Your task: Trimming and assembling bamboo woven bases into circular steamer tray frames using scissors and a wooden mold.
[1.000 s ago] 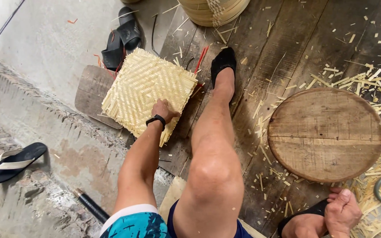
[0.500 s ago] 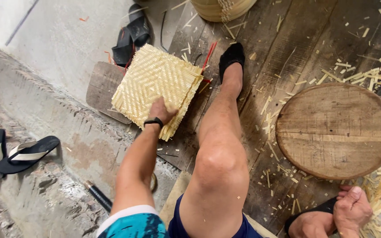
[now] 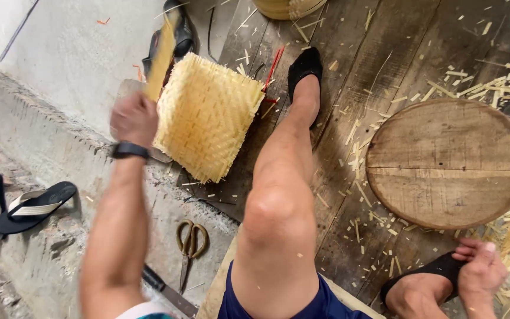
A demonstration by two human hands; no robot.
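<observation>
The left hand (image 3: pixel 134 118) has its grip closed tight around a blurry yellow stick (image 3: pixel 162 56). A square woven bamboo mat (image 3: pixel 208 115) sits just beside it. The right hand (image 3: pixel 479 269) rests half curled on a black sock (image 3: pixel 429 272).

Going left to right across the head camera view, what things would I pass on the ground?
Flip-flop sandal → scissors → woven bamboo mat → black-socked foot → round wooden board → right hand

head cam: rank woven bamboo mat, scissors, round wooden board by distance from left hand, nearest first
1. Woven bamboo mat: just right of the left hand, beside it.
2. Scissors: on the ground below the hand, near the forearm.
3. Round wooden board: far right, past the outstretched leg.
</observation>
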